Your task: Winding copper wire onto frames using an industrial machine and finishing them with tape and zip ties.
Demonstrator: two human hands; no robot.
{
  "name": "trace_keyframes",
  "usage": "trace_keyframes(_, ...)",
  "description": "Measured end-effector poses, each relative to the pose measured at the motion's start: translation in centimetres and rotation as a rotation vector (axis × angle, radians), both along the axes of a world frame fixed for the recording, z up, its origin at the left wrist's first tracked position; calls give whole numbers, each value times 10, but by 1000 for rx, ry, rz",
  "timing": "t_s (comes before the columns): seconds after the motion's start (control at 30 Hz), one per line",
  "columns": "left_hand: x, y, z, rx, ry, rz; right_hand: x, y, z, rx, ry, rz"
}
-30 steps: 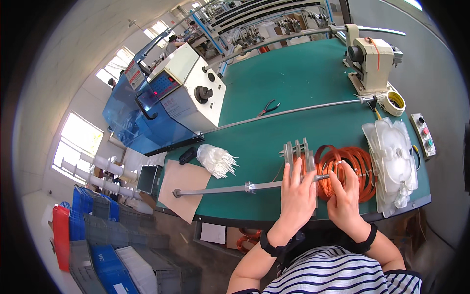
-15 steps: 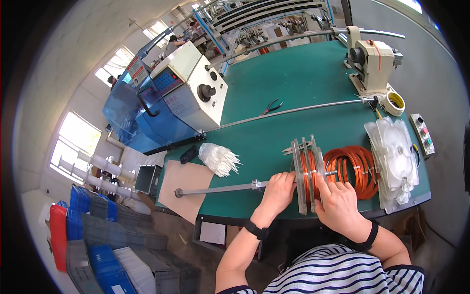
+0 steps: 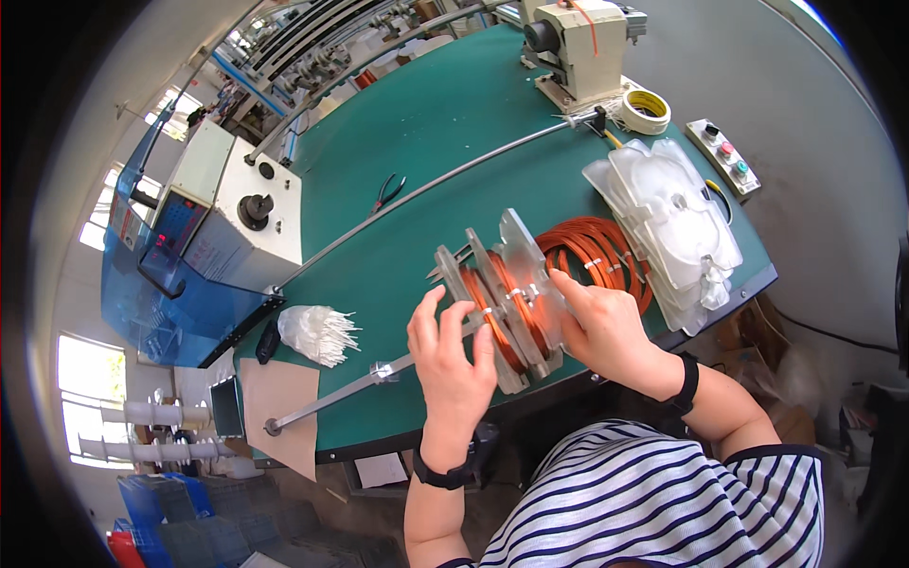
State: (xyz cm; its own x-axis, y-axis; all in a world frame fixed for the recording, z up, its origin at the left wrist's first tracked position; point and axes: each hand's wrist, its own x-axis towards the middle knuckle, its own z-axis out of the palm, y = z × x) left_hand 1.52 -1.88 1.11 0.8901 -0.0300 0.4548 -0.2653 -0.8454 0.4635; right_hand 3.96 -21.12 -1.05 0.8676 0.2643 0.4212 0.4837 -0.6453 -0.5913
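Observation:
Clear plastic plates (image 3: 519, 248) stand side by side on a metal shaft (image 3: 336, 396), with orange-copper wire coils (image 3: 516, 305) between them. White ties bind the wire at spots. My left hand (image 3: 449, 364) is beside the left-most plate, its thumb and fingers apart, with nothing seen in it. My right hand (image 3: 606, 331) grips the right-most plate, which stands apart from the others at its top and is tilted. Its thumb and some fingers are hidden behind the plate. Beyond my right hand lies a row of finished wire coils (image 3: 606, 248).
A stack of clear plastic plates (image 3: 668, 222) lies at the right, near a switch box (image 3: 724, 156) and tape roll (image 3: 646, 112). Pliers (image 3: 386, 194) lie by a long rod (image 3: 426, 187). A bag of white ties (image 3: 317, 336) and a winding machine (image 3: 246, 213) are at the left.
My view has turned to the right. My left hand has come off the left plate and its fingers have spread. My right hand has moved from the wire to the right-most plate, now tilted outward.

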Motion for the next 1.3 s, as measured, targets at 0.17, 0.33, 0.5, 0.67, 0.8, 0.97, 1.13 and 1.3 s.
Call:
trace_keyframes(0.17, -3, -32, 0, 126, 144, -15, 12, -57, 37, 205, 130, -133)
trace_keyframes(0.33, 1, -32, 0, -10, 128, 43, 42, -159, 38, 482, 234, -256)
trace_keyframes(0.5, -2, -28, 3, -14, 177, 147, 9, -58, 48, 172, -99, -89)
trace_keyframes(0.67, 1, -38, -5, -64, 161, 156, -13, 22, -8, 188, 96, 399)
trace_keyframes(0.8, -3, -40, -9, -21, 107, 143, -12, 24, -22, 191, 102, 403)
trace_keyframes(0.97, -6, -36, -15, -300, 151, 144, -16, 20, 0, 68, -221, 127)
trace_keyframes(1.13, -10, -24, -16, -209, 179, 183, -20, 21, 15, -62, -46, 236)
trace_keyframes(1.3, -4, -33, 5, -80, 368, 219, -2, 9, 13, -57, 92, 57)
